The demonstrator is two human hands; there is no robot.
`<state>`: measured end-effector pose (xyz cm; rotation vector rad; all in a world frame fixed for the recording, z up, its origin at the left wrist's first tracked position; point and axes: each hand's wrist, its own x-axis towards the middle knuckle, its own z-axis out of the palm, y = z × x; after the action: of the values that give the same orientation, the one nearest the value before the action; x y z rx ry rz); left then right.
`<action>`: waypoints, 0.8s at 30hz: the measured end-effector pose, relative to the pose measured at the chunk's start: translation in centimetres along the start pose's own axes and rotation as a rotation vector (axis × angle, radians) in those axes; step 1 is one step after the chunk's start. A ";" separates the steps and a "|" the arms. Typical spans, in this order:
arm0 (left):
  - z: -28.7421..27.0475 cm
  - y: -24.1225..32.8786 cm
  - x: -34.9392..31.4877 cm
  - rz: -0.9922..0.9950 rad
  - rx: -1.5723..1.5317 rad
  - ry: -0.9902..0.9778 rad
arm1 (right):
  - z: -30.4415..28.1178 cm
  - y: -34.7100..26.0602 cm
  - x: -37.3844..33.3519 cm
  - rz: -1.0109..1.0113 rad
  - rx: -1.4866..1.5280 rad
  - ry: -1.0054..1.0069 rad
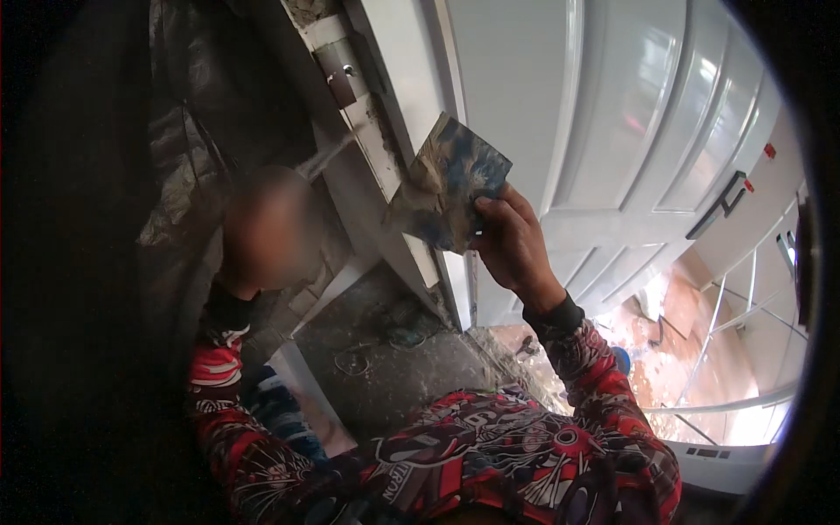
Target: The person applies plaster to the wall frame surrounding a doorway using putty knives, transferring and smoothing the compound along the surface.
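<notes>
My right hand (514, 241) is raised before the door frame. Its thumb and fingers pinch one edge of a square flat plate (455, 179), thin and smeared with dark blue, grey and tan. My left hand (267, 227) is held up at the left, beside dark sheeting. It is blurred, so its fingers and anything in them cannot be made out. A pale thin streak (331, 153) runs from near that hand toward the rough wall edge; I cannot tell what it is. Above the plate, a brown metal plate with holes (339, 74) is set in the wall edge.
A white panelled door (604, 131) with a dark handle (719, 206) fills the right. Dark sheeting (219, 96) hangs at the left. Below lies a dusty grey floor (376, 359) with loose wire; white rails (726, 324) stand at the lower right.
</notes>
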<state>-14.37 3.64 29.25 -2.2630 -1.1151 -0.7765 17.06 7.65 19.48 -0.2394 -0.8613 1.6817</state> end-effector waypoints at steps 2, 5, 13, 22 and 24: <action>-0.4 1.7 1.1 -0.179 -0.201 0.007 | -0.1 0.4 -0.1 -0.024 -0.017 0.018; -1.3 3.5 3.5 0.422 -0.100 -0.026 | -0.2 0.6 -0.1 -0.050 -0.063 0.025; 0.6 4.5 2.4 0.542 0.227 0.049 | -0.5 0.4 -0.3 -0.071 -0.265 -0.107; -2.2 1.0 9.6 -0.031 -0.036 0.398 | -0.7 0.8 -0.7 -0.081 -0.378 -0.142; -2.4 -1.8 12.5 -0.031 -0.061 0.465 | -1.2 1.3 -0.8 -0.033 -0.334 -0.103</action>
<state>-10.25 9.78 39.76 -1.9663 -0.9130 -1.2829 17.01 7.30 17.60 -0.3654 -1.2179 1.5233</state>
